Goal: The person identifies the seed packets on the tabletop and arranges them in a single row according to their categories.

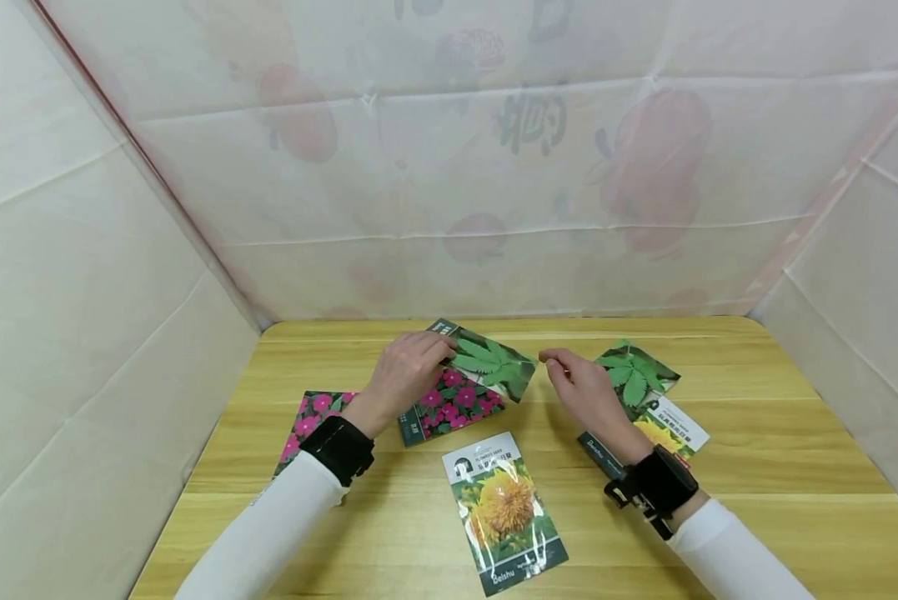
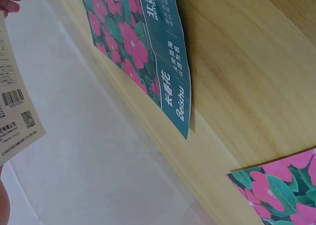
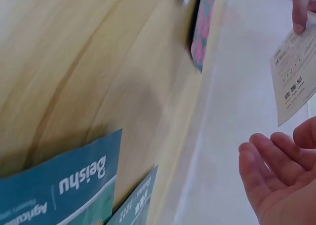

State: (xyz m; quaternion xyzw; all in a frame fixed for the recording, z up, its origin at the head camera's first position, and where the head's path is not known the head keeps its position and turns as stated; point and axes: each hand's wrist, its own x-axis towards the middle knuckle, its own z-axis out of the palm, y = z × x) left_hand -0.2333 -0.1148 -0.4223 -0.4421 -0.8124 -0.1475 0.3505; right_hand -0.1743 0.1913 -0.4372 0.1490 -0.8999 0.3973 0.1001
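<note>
My left hand [image 1: 411, 367] pinches a seed packet with a green leaf picture [image 1: 497, 364] by its left end. The packet is raised, and its pale printed back [image 2: 17, 111] with barcode shows in the left wrist view. Below it lies a seed packet with pink flowers [image 1: 456, 407], partly covered in the head view. Close by the held packet's right end is my right hand [image 1: 587, 396]. In the right wrist view its loosely bent fingers [image 3: 254, 173] hold nothing, and a gap separates them from the packet.
Another pink-flower packet [image 1: 313, 417] lies partly behind my left wrist. A yellow-flower packet [image 1: 504, 504] lies at the front middle. By my right forearm are a second green-leaf packet [image 1: 632, 375] and a second yellow-flower packet [image 1: 677, 429]. Pale sheeting [image 1: 418, 200] rises behind the wooden table [image 1: 779, 450].
</note>
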